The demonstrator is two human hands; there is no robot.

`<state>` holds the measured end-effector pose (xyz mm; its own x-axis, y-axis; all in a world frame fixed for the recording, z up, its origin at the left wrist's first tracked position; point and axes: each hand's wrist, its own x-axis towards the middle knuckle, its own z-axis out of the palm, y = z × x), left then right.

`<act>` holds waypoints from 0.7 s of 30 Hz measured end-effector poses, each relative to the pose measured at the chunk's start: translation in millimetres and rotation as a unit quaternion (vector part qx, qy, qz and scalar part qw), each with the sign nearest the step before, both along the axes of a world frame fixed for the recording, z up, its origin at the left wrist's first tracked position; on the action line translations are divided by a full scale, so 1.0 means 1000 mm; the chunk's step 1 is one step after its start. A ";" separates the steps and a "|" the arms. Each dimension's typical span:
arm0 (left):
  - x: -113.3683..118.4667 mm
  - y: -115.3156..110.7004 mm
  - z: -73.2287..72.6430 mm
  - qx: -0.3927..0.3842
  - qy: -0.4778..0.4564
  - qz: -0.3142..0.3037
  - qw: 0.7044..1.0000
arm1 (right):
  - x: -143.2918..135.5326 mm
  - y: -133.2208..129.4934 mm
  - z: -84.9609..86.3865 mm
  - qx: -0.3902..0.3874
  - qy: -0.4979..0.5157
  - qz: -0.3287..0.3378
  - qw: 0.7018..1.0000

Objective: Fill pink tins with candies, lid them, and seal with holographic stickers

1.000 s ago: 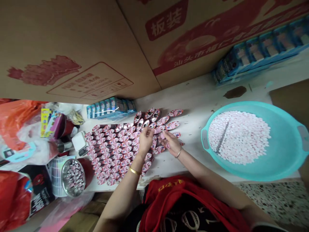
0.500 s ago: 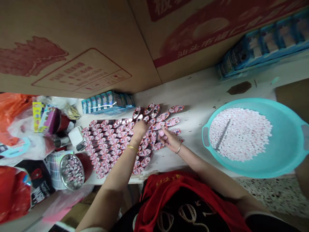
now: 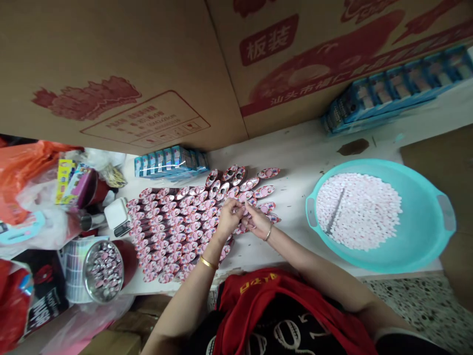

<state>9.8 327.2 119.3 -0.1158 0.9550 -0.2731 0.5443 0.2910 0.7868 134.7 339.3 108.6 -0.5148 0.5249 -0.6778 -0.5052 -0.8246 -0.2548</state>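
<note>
1. The left hand [image 3: 229, 217] is over the right-hand part of the tins [image 3: 187, 216], fingers curled in; I can't make out whether they pinch anything.
2. The right hand [image 3: 259, 223] meets it from the other side, fingertips close against the left's. Its fingers are bent, but what they grasp, if anything, I can't tell from here.
3. The tins crowd the white table [image 3: 295, 165] with their oval tops up, in close rows to the left of the hands and more loosely around them. Many tops show pink rounds; a few at the far edge show dark holes.
4. Well to the right sits a turquoise basin [image 3: 423, 236], partly filled with pale pink pellets [image 3: 369, 209], a thin grey strip [image 3: 335, 209] lying across them.
5. Left of the tins there's a small white scale [image 3: 117, 213], and nearer the person a metal bowl [image 3: 86, 274] full of small shiny pieces [image 3: 105, 268].
6. Behind everything stand big brown cartons [image 3: 155, 44], with blue packs [image 3: 166, 162] in front of them.
</note>
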 end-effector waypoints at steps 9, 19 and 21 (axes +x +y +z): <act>-0.051 0.050 -0.011 -0.127 0.257 0.126 0.950 | -0.013 0.014 -0.007 -0.008 0.013 0.029 0.999; -0.072 0.077 -0.015 -0.316 0.388 -0.028 0.865 | -0.007 0.014 -0.012 0.002 0.045 0.085 0.995; -0.068 0.076 -0.009 -0.299 0.396 -0.022 0.868 | -0.006 0.013 -0.009 0.002 0.049 0.087 0.995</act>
